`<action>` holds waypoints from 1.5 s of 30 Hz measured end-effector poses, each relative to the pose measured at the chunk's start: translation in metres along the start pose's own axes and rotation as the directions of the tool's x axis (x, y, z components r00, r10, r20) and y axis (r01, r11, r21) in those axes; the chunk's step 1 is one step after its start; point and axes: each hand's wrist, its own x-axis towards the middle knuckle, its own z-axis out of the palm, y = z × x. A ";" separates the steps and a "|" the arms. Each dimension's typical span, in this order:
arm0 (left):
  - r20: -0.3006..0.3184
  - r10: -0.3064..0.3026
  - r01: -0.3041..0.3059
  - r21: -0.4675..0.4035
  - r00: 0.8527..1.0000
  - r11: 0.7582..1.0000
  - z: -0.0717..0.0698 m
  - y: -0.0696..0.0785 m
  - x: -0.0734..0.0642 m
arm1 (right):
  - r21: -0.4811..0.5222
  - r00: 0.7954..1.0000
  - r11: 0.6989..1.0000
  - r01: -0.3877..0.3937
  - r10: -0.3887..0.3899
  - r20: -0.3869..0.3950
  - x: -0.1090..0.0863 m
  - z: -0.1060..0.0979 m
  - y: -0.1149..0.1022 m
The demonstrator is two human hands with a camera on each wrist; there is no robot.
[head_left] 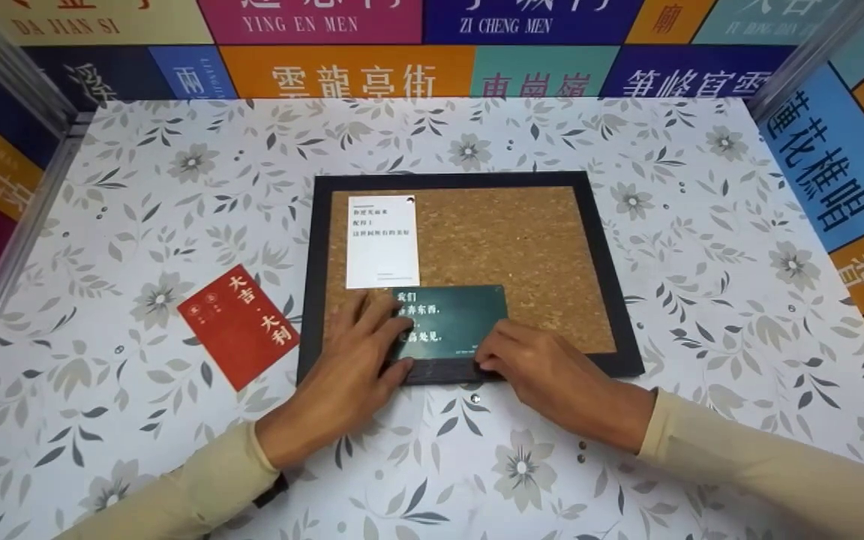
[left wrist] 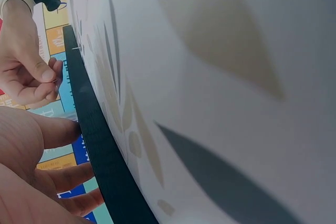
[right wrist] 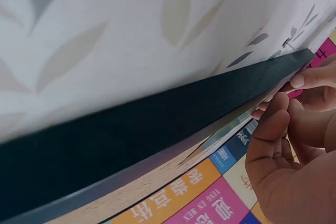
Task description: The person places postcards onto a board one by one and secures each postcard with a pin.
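Note:
A dark green card with white characters [head_left: 469,307] lies along the lower edge of a black-framed cork board [head_left: 522,240]. My left hand [head_left: 361,352] rests on the card's left part, fingers extended over it and thumb at the frame's front edge. At the card's lower right corner is my right hand [head_left: 541,364], thumb and fingertips pinched together. Between those fingertips, the left wrist view shows a tiny shiny thumbtack [left wrist: 55,82], mostly hidden. Above the green card, a white printed card [head_left: 383,251] is fixed to the cork with a dark tack at its top right corner.
Left of the board, a red card with white characters [head_left: 237,330] lies tilted on the floral-patterned table [head_left: 139,457]. Loose tacks lie in front of the board, a silvery one [head_left: 475,398] and gold ones [head_left: 582,451]. Colourful printed panels [head_left: 349,71] wall the table's back and sides.

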 end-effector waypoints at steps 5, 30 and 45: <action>0.003 -0.005 0.005 -0.003 1.000 1.000 0.000 0.000 0.000 | 0.037 0.999 0.998 -0.050 0.050 0.011 0.001 -0.003 0.006; -0.014 0.028 -0.028 -0.002 1.000 1.000 0.000 -0.001 0.000 | 0.151 0.959 0.948 -0.282 0.281 0.025 0.011 -0.019 0.041; -0.007 0.016 -0.016 0.004 1.000 1.000 0.000 -0.001 0.000 | 0.286 0.886 0.841 -0.459 0.458 0.075 0.025 -0.024 0.055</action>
